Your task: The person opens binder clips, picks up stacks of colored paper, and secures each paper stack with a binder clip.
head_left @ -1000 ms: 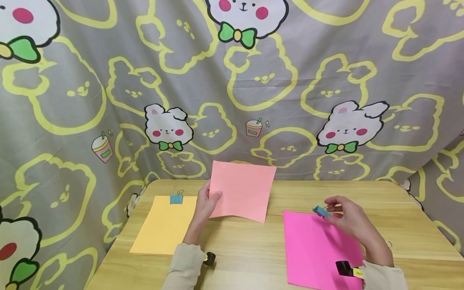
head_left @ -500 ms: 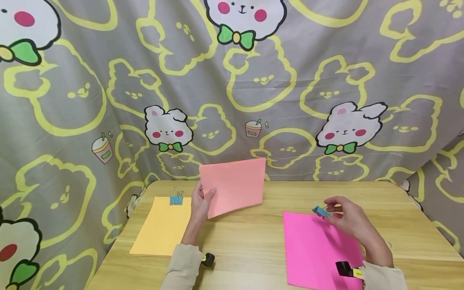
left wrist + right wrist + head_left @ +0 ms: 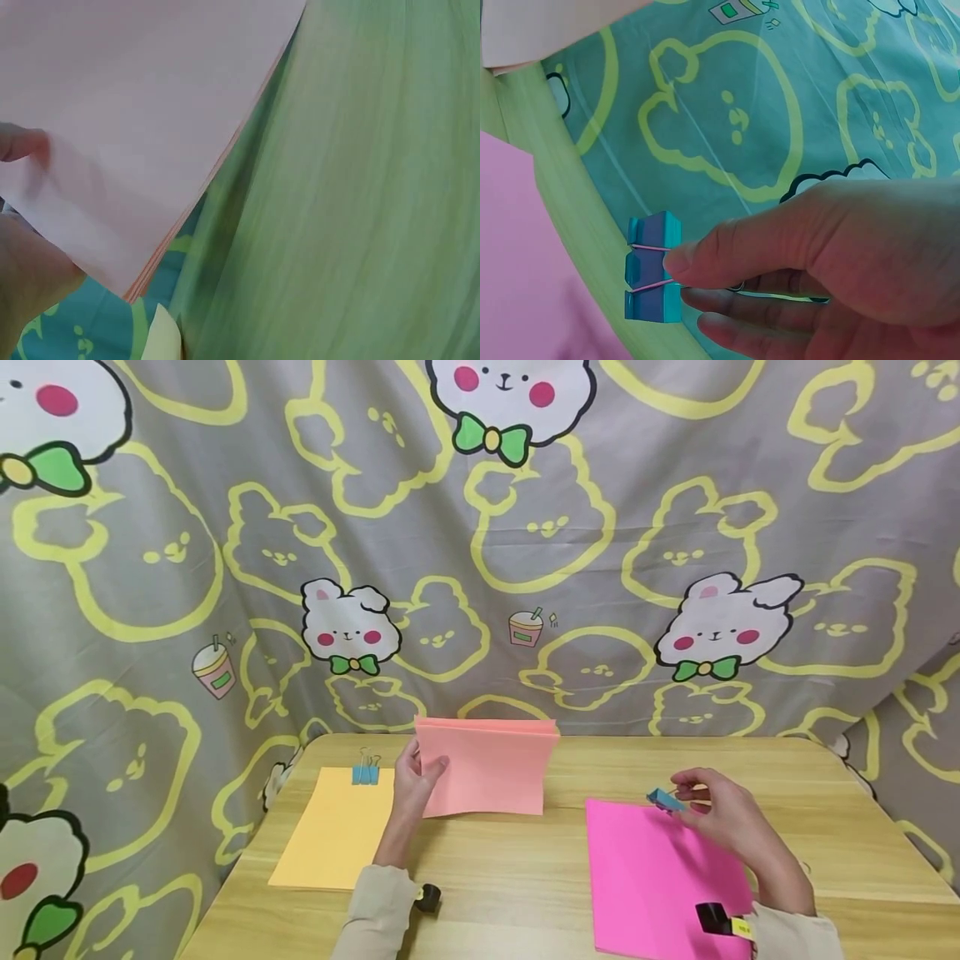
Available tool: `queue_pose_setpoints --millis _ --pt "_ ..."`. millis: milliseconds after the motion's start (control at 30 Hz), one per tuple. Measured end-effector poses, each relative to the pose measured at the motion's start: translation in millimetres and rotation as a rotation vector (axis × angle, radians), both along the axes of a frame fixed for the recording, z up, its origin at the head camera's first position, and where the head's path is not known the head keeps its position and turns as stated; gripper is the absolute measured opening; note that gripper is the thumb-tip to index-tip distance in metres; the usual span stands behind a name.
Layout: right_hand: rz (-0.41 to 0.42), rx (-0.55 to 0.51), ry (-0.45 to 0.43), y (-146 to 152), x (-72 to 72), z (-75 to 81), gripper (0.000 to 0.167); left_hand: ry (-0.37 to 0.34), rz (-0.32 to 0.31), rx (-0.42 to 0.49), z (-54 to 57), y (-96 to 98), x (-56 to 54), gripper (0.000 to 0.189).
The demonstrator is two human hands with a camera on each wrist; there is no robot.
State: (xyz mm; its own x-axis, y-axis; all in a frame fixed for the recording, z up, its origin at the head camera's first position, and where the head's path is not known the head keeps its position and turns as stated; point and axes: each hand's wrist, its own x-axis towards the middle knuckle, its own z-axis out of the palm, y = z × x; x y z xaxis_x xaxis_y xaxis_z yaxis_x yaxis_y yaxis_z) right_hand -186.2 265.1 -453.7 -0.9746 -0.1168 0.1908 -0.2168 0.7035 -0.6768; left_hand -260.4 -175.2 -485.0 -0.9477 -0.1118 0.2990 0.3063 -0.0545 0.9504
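Tabletop [image 3: 495, 877] separates left hand [image 3: 414, 781], pinching salmon sheets [image 3: 489, 772] by one edge, from right hand [image 3: 720, 812], pinching clip [image 3: 665, 800]

The person wears creased beige sleeves [image 3: 377, 902] and two stubby black wrist cameras [image 3: 712, 918] (a small yellow label [image 3: 742, 928] sits beside each).

1. Legible text — none in any view.
2. Right tag [image 3: 742, 928], yellow, beside the right camera [image 3: 712, 918]: dark marks, too small to read.
3. Left tag [image 3: 417, 894], yellow, beside the left camera [image 3: 429, 899]: too small to read.
4. Green labels [image 3: 221, 679] on the curtain's [image 3: 450, 547] printed cups [image 3: 526, 627] — any lettering too small to make out.
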Motion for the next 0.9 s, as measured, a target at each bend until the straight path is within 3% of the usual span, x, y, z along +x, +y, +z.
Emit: queue_pose_setpoints --millis 167,233,400,500,733,900 --pt "0.0 -0.006 -0.001 -0.6 1.4 -0.1 0.044 0.061 -0.013 -0.033 0.5 0.2 0.6 0.041" --pt "-0.004 -0.006 -0.003 -0.8 1.8 0.1 0.044 0.068 -0.017 -0.084 0.7 -0.5 1.1 0.038" --pt "-0.002 -0.003 -0.007 -0.5 2.1 -0.3 0.044 -0.032 -0.035 -0.167 -0.4 -3.9 2.9 0.05" --pt "0.005 0.0 -0.004 -0.4 1.7 -0.4 0.044 -0.087 -0.017 -0.161 -1.2 -5.5 2.8 0.056" --pt "0.017 -0.005 0.011 -1.1 1.1 0.7 0.044 -0.059 0.118 -0.111 5.6 -6.8 4.9 0.021" --pt "0.019 -0.002 0.01 -1.7 0.7 1.2 0.044 -0.069 0.084 -0.082 5.1 -9.3 5.9 0.022"
